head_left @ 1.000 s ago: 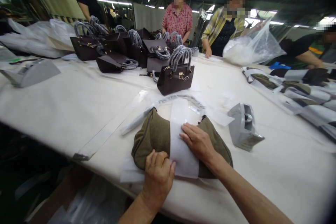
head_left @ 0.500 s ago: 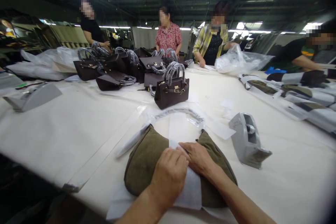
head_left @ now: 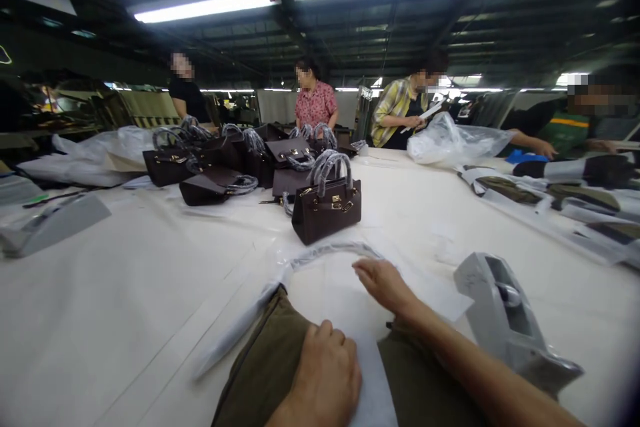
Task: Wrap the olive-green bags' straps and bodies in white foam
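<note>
An olive-green shoulder bag [head_left: 267,350] with dark piping lies in front of me, its lower part cut off by the picture's edge. White wrapping paper [head_left: 373,373] runs across its middle. The curved handle [head_left: 320,253] is covered in clear plastic. My left hand [head_left: 327,370] presses on the bag and paper with its fingers curled together, the fingertips partly hidden. Raised over the bag's right side, my right hand [head_left: 385,283] is beside the handle, fingers stretched towards the left; I see nothing held in it.
A dark brown handbag [head_left: 327,210] stands beyond the handle, before a pile of similar handbags [head_left: 215,183]. At right is a grey tape dispenser [head_left: 493,307], with wrapped bags [head_left: 580,193] farther off. Clear plastic [head_left: 450,140] lies at the back, where several people stand.
My right hand has lifted off the paper and moved up towards the handle. My left hand stays on the bag. The view has tilted upward; a co-worker in yellow plaid now holds something white.
</note>
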A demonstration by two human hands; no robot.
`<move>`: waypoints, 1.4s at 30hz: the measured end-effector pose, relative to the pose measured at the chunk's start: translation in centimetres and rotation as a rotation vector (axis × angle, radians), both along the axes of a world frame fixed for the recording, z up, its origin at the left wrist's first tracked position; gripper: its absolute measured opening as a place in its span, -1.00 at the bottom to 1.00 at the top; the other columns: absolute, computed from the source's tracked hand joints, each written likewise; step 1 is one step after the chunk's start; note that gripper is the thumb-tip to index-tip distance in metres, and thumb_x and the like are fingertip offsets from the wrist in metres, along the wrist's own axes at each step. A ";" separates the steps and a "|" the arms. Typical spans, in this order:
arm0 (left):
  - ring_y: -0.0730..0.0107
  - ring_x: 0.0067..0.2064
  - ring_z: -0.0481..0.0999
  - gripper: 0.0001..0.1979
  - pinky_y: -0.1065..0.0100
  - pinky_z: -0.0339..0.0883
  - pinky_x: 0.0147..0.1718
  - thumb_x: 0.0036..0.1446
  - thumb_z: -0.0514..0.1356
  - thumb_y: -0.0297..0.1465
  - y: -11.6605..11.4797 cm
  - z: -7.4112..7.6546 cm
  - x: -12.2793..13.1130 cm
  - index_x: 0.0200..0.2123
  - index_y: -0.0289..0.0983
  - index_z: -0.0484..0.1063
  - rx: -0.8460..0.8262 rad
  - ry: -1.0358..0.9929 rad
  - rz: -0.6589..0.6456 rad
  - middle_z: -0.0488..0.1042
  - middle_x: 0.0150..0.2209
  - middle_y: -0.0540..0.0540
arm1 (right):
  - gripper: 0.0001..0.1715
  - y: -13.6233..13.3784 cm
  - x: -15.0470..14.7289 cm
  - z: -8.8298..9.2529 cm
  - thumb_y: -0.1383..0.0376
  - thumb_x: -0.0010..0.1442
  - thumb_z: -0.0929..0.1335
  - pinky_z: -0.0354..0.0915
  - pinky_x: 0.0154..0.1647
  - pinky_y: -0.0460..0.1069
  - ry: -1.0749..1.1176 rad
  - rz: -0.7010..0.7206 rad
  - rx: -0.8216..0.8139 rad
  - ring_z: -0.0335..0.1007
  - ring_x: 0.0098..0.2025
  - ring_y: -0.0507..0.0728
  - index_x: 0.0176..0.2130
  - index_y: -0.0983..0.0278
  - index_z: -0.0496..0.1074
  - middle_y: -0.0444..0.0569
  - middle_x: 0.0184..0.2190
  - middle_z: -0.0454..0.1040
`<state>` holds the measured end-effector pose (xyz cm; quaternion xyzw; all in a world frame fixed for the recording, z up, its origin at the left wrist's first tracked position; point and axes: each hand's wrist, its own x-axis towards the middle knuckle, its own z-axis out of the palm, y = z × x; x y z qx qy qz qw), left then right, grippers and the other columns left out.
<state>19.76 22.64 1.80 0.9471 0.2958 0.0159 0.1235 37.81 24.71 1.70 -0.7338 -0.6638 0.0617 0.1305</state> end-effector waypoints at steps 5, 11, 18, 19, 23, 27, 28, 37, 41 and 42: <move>0.08 -0.14 0.34 -0.77 0.00 0.21 -0.16 0.07 -0.03 -0.43 0.3 -0.7 -0.2 -0.35 -0.30 0.42 -0.059 0.020 0.039 0.47 -0.28 -0.19 | -0.70 8.6 3.1 -0.2 0.41 0.12 0.23 0.17 -0.17 0.01 -0.146 -0.041 -0.011 0.33 -0.10 0.19 -0.14 0.26 0.41 0.09 -0.17 0.44; 0.11 -0.16 0.33 -0.76 0.02 0.21 -0.18 0.10 -0.05 -0.42 0.4 -1.0 -0.3 -0.35 -0.27 0.41 -0.061 -0.018 0.066 0.46 -0.28 -0.16 | -0.72 9.0 1.9 3.2 0.36 0.21 0.18 0.15 -0.20 -0.07 -0.192 0.082 0.069 0.28 -0.08 0.12 -0.15 0.20 0.40 0.02 -0.14 0.38; 0.07 0.05 0.22 -0.78 0.02 0.18 -0.09 0.07 -0.02 -0.44 -0.5 -1.0 -0.8 -0.36 -0.26 0.43 -0.036 -0.131 0.138 0.30 0.01 -0.19 | -0.82 1.0 -1.0 -1.0 0.29 0.13 0.26 0.13 -0.38 -0.11 0.042 0.412 -0.093 0.31 -0.39 0.03 -0.39 0.29 0.44 -0.06 -0.40 0.40; 0.03 0.13 0.13 -0.79 -0.03 0.13 -0.04 0.07 -0.01 -0.43 -0.5 -1.0 -0.9 -0.35 -0.26 0.43 -0.031 -0.137 0.132 0.22 0.10 -0.21 | -0.79 0.2 -1.1 -2.2 0.26 0.14 0.26 0.14 -0.39 -0.12 0.105 0.438 -0.138 0.29 -0.40 0.03 -0.40 0.30 0.43 -0.07 -0.42 0.39; 0.02 0.27 -0.19 -0.77 -0.21 -0.24 0.09 0.08 -0.01 -0.39 0.4 -0.6 -0.9 -0.27 -0.28 0.40 -0.026 -0.095 -0.011 -0.06 0.24 -0.29 | -0.75 -1.7 -0.9 -3.7 0.26 0.17 0.21 0.20 -0.24 -0.09 0.415 0.601 -0.221 0.28 -0.30 0.03 -0.39 0.31 0.41 -0.09 -0.37 0.39; 0.05 0.16 0.15 -0.76 -0.13 -0.07 0.07 0.08 -0.04 -0.42 2.0 0.5 -0.4 -0.25 -0.27 0.38 -0.093 -0.017 -0.174 0.26 0.09 -0.29 | -0.79 -1.8 -0.3 -1.7 0.33 0.08 0.26 0.21 -0.13 -0.06 0.741 0.564 -0.401 0.32 -0.26 0.05 -0.51 0.30 0.42 -0.10 -0.39 0.44; 0.06 0.08 0.27 -0.77 -0.13 0.01 0.03 0.08 -0.05 -0.42 2.2 0.8 -0.3 -0.28 -0.26 0.38 -0.098 0.002 -0.187 0.36 -0.02 -0.25 | -0.85 -1.6 0.2 -1.3 0.33 0.03 0.30 0.23 -0.15 -0.06 0.784 0.508 -0.425 0.34 -0.28 0.06 -0.50 0.30 0.44 -0.10 -0.40 0.45; 0.14 -0.02 0.36 -0.76 -0.11 0.00 0.02 0.11 -0.10 -0.42 2.2 0.6 0.3 -0.33 -0.21 0.36 -0.105 0.039 -0.099 0.43 -0.15 -0.12 | -0.41 7.2 6.3 -3.2 0.22 -0.06 0.42 0.30 -0.35 -0.02 0.996 -0.171 -0.144 0.34 -0.42 0.03 -0.04 0.35 0.27 0.03 -0.32 0.44; 0.13 0.13 0.21 -0.75 -0.09 -0.09 0.08 0.09 -0.08 -0.42 2.6 -0.5 0.3 -0.30 -0.15 0.37 -0.145 0.055 -0.095 0.24 0.13 -0.07 | -0.49 8.5 6.1 -2.4 0.20 -0.23 0.50 0.33 -0.36 -0.01 1.225 -0.088 -0.269 0.36 -0.44 0.04 -0.27 0.31 0.35 -0.09 -0.44 0.43; 0.15 0.13 0.22 -0.74 -0.06 -0.07 0.08 0.08 -0.07 -0.43 2.7 -1.0 0.2 -0.29 -0.13 0.38 -0.126 0.051 -0.104 0.22 0.14 -0.05 | -0.52 8.2 5.8 -2.0 0.18 -0.23 0.49 0.33 -0.31 -0.02 1.281 -0.060 -0.267 0.38 -0.40 0.04 -0.29 0.30 0.36 -0.11 -0.42 0.44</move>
